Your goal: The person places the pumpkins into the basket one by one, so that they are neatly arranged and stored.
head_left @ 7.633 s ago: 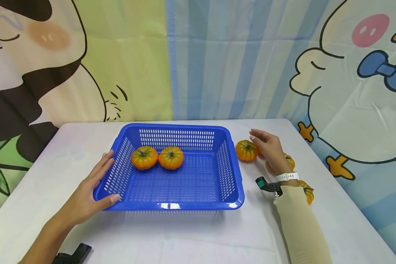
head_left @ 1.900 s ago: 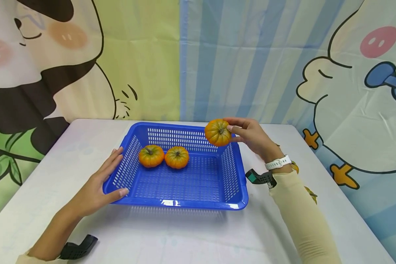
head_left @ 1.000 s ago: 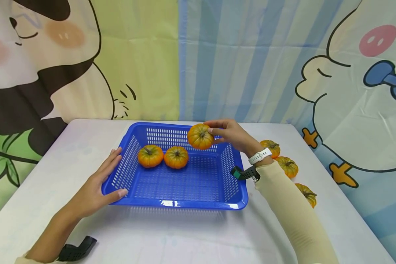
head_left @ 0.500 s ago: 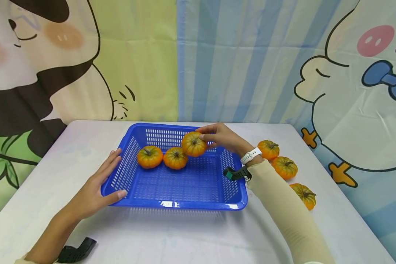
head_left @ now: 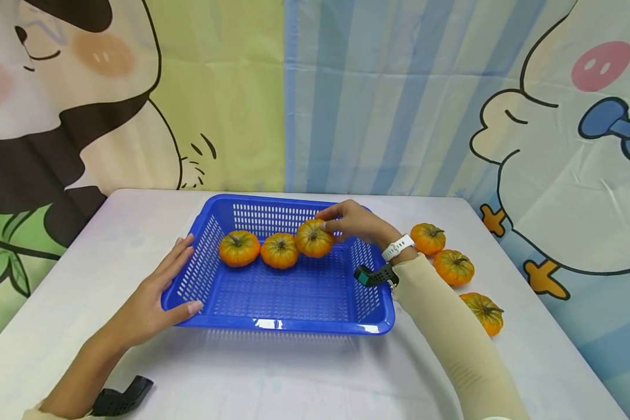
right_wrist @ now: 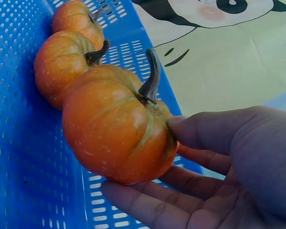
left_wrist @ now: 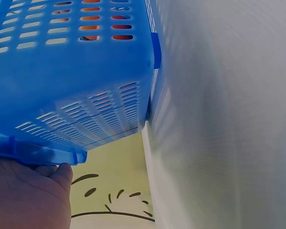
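Blue plastic basket, rectangular, smooth glossy rim, walls pierced with rows of small slots, finely perforated floor. My right hand pinches a pumpkin between thumb and fingers, inside the basket toward its back right part: squat, round, ribbed, orange with yellow-green streaks, skin faintly speckled, a dark curved stem on top. Whether its underside touches the basket floor I can't tell, my fingers being partly under it. Two more ribbed pumpkins sit inside the basket, the middle pumpkin right next to the held one, and the leftmost pumpkin beside that, near the basket's left wall; same squat shape, short stems. My left hand is at the basket's left side, fingers extended along the rim, thumb over the front left corner, no curled grip. Outside, to the right of the basket, three matching pumpkins lie in a slanting row: far pumpkin, next pumpkin, near pumpkin, partly behind my beige fabric sleeve. Under the basket, a white-covered table; behind the basket, a creased cloth backdrop with cartoon animals and blue stripes.
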`<state>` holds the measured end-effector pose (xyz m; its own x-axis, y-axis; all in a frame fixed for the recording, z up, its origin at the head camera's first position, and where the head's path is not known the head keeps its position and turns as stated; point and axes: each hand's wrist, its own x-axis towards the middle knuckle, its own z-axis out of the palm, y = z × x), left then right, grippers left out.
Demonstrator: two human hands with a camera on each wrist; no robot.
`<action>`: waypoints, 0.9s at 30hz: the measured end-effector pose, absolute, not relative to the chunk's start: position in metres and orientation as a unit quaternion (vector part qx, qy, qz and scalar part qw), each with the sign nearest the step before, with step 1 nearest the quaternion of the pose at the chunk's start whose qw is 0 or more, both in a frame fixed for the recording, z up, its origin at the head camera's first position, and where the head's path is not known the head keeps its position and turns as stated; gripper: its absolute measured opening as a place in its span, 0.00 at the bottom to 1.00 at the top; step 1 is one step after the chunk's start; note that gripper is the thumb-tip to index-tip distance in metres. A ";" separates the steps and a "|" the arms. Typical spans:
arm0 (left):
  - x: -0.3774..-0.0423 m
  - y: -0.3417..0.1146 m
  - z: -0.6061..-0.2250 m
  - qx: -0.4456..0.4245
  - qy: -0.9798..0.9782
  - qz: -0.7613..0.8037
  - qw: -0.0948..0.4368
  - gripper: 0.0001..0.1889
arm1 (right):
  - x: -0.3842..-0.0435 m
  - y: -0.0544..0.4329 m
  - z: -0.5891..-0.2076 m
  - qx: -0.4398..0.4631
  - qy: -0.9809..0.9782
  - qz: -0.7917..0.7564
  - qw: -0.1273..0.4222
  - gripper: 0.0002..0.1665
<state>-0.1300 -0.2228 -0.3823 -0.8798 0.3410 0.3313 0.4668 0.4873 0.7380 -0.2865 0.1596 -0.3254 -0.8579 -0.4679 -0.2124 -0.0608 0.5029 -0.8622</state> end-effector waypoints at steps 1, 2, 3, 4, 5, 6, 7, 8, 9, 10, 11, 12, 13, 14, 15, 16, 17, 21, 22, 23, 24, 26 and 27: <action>-0.130 -0.223 -0.382 -0.235 -0.859 -0.449 0.070 0.48 | -0.286 0.160 -0.325 -0.156 0.840 -0.471 0.218 0.19; -0.130 -0.223 -0.382 -0.236 -0.859 -0.449 0.071 0.48 | -0.286 0.160 -0.325 -0.155 0.840 -0.469 0.222 0.19; -0.130 -0.223 -0.382 -0.237 -0.858 -0.450 0.071 0.48 | -0.286 0.160 -0.325 -0.155 0.842 -0.466 0.225 0.19; -0.130 -0.223 -0.382 -0.236 -0.858 -0.450 0.071 0.48 | -0.286 0.160 -0.325 -0.154 0.843 -0.463 0.228 0.19; -0.130 -0.223 -0.382 -0.236 -0.859 -0.449 0.071 0.48 | -0.285 0.160 -0.325 -0.151 0.844 -0.460 0.231 0.19; -0.130 -0.223 -0.382 -0.236 -0.859 -0.449 0.070 0.48 | -0.285 0.160 -0.326 -0.149 0.845 -0.456 0.234 0.19; -0.130 -0.223 -0.382 -0.235 -0.860 -0.448 0.070 0.48 | -0.284 0.160 -0.325 -0.145 0.848 -0.452 0.237 0.19; -0.130 -0.223 -0.382 -0.235 -0.860 -0.447 0.070 0.48 | -0.284 0.159 -0.325 -0.143 0.850 -0.448 0.239 0.19; -0.130 -0.222 -0.382 -0.234 -0.861 -0.446 0.070 0.48 | -0.283 0.159 -0.325 -0.141 0.851 -0.446 0.241 0.19; -0.130 -0.222 -0.382 -0.234 -0.861 -0.446 0.070 0.48 | -0.283 0.159 -0.324 -0.139 0.852 -0.443 0.243 0.20; -0.130 -0.222 -0.382 -0.235 -0.861 -0.446 0.070 0.48 | -0.282 0.158 -0.324 -0.138 0.853 -0.441 0.244 0.20; -0.130 -0.222 -0.382 -0.235 -0.860 -0.447 0.070 0.48 | -0.282 0.158 -0.324 -0.137 0.853 -0.439 0.246 0.20; -0.130 -0.223 -0.382 -0.236 -0.860 -0.447 0.070 0.48 | -0.282 0.158 -0.324 -0.137 0.854 -0.436 0.247 0.20; -0.130 -0.223 -0.382 -0.236 -0.860 -0.447 0.070 0.48 | -0.282 0.158 -0.324 -0.138 0.855 -0.433 0.250 0.20; -0.130 -0.223 -0.382 -0.237 -0.860 -0.447 0.071 0.48 | -0.282 0.158 -0.325 -0.138 0.856 -0.430 0.252 0.20; -0.130 -0.223 -0.382 -0.237 -0.860 -0.447 0.071 0.48 | -0.283 0.158 -0.325 -0.138 0.856 -0.428 0.254 0.20; -0.130 -0.223 -0.382 -0.237 -0.860 -0.446 0.071 0.48 | -0.283 0.158 -0.325 -0.139 0.857 -0.425 0.256 0.20; -0.131 -0.222 -0.381 -0.234 -0.863 -0.441 0.071 0.48 | -0.283 0.159 -0.326 -0.136 0.860 -0.418 0.260 0.20; -0.131 -0.222 -0.381 -0.233 -0.864 -0.440 0.070 0.48 | -0.284 0.159 -0.326 -0.135 0.861 -0.416 0.261 0.20; -0.131 -0.222 -0.381 -0.232 -0.865 -0.439 0.070 0.49 | -0.284 0.159 -0.327 -0.136 0.862 -0.412 0.262 0.20; -0.131 -0.222 -0.381 -0.232 -0.866 -0.438 0.070 0.49 | -0.284 0.159 -0.327 -0.137 0.863 -0.409 0.263 0.20; -0.131 -0.223 -0.381 -0.231 -0.867 -0.437 0.070 0.49 | -0.284 0.158 -0.328 -0.144 0.866 -0.398 0.265 0.21; -0.130 -0.223 -0.381 -0.231 -0.867 -0.436 0.070 0.49 | -0.284 0.158 -0.329 -0.149 0.868 -0.392 0.266 0.21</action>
